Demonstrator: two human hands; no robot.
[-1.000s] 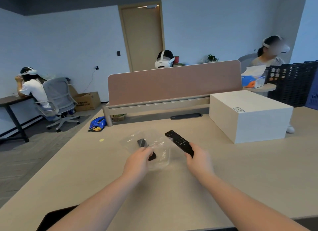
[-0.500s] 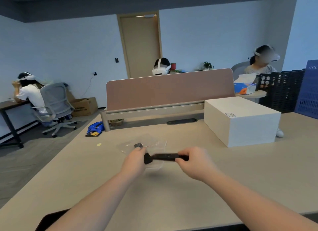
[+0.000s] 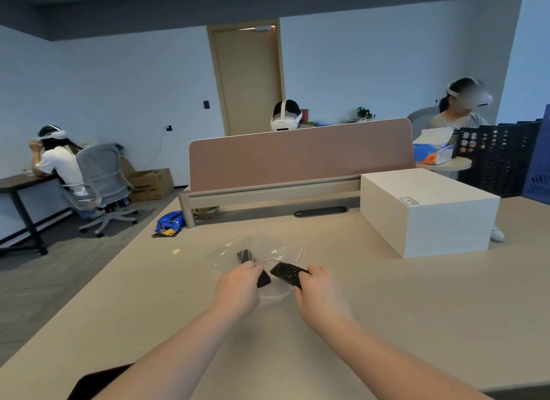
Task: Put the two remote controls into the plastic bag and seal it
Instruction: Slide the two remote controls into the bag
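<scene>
Hands are both busy at the middle of the frame, low on the beige desk [image 3: 416,304]. Left hand [image 3: 238,289] has its fingers pinched on the mouth edge of the clear plastic bag [image 3: 262,250], which lies flat on the desk just above the hands. One black remote [image 3: 253,265] already sits inside the bag, partly hidden by that hand. Right hand [image 3: 320,292] has its fingers clamped on the second remote [image 3: 287,274], its far tip right at the bag's opening. White box [image 3: 428,209] sits at right, well apart.
</scene>
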